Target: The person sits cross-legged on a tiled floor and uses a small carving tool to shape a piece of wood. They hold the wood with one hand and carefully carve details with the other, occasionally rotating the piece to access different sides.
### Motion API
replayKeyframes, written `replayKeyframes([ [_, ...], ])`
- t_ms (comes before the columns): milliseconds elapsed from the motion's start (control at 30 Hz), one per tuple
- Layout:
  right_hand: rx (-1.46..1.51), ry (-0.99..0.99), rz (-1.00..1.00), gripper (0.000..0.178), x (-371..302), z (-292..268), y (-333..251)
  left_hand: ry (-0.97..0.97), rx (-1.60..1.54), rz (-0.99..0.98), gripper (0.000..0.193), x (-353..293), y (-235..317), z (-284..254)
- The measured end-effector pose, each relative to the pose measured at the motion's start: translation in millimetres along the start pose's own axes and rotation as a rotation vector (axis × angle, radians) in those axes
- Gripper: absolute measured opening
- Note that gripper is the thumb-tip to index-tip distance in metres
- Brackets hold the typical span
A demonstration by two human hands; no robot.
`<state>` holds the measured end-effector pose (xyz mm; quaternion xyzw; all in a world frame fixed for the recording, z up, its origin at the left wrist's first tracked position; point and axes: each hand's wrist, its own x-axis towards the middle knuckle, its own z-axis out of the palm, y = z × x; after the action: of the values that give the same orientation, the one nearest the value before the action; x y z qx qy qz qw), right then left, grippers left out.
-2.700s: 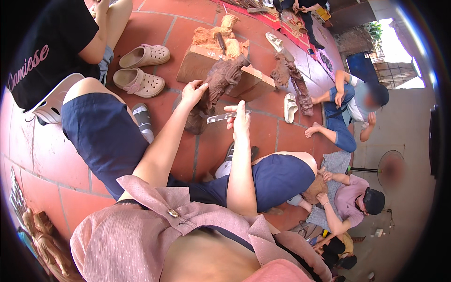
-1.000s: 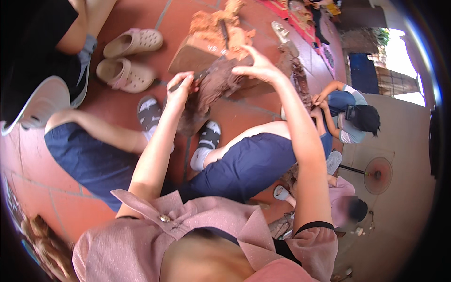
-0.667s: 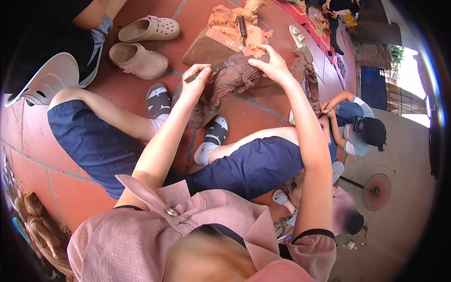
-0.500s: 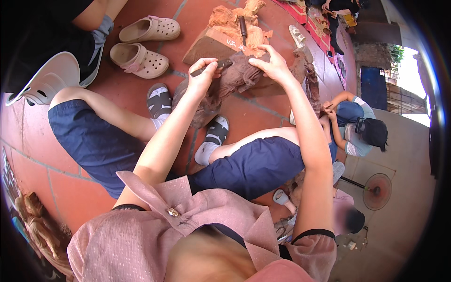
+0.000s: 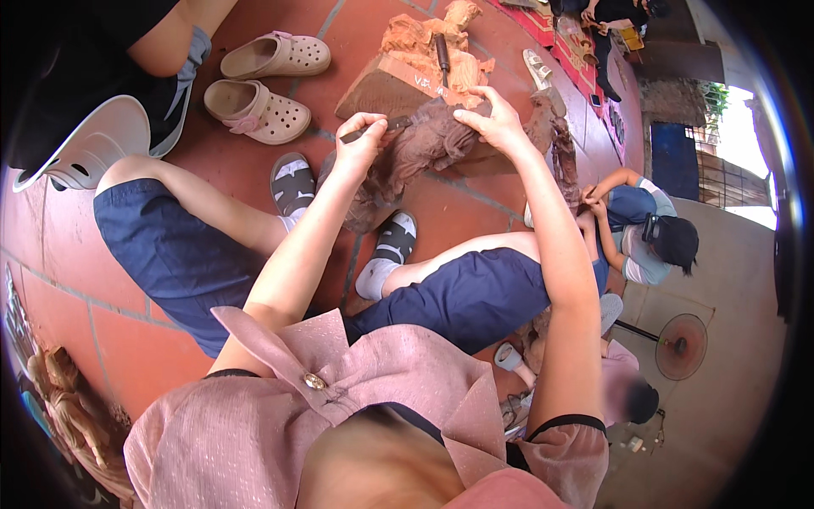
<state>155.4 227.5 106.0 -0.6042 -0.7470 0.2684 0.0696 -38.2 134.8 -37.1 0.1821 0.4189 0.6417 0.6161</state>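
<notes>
A dark brown carved wooden figure [image 5: 424,146] with folded, drapery-like relief lies slantwise above my feet. My left hand [image 5: 362,142] is closed round a thin dark stick-like tool [image 5: 397,124], whose far end reaches to the figure's surface; its exact kind is unclear. At the figure's right end my right hand [image 5: 498,127] grips the wood, thumb on the near side and fingers stretched over the far side. Just beyond stands a lighter orange wood carving [image 5: 415,38] on a block [image 5: 381,85], with a dark-handled tool [image 5: 442,55] lying against it.
Beige clogs [image 5: 270,110] sit on the red tiled floor at the upper left, near another person's knee and a white cap visor [image 5: 102,140]. Another dark carving [image 5: 561,153] stands to the right, near a seated person [image 5: 649,220]. A fan [image 5: 681,346] is farther right.
My left hand has drawn slightly left and nearer with the tool, over the figure. My right hand keeps its grip. The whole view has shifted a little.
</notes>
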Motion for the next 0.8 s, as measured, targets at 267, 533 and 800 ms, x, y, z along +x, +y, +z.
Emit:
replayKeyframes([
  [267, 0.003, 0.004, 0.022, 0.068, -0.3, 0.7, -4.2, -0.015, 0.020, 0.023, 0.013, 3.2, -5.1, 0.7],
  [533, 0.021, 0.023, 0.021, 0.065, -2.0, 1.0, -4.1, -0.061, -0.087, -0.033, 0.008, 9.5, 13.7, 13.5],
  [800, -0.085, 0.082, -0.046, 0.066, 0.5, 3.5, 4.3, -0.025, -0.069, -0.076, 0.007, 3.7, 28.8, 12.0],
])
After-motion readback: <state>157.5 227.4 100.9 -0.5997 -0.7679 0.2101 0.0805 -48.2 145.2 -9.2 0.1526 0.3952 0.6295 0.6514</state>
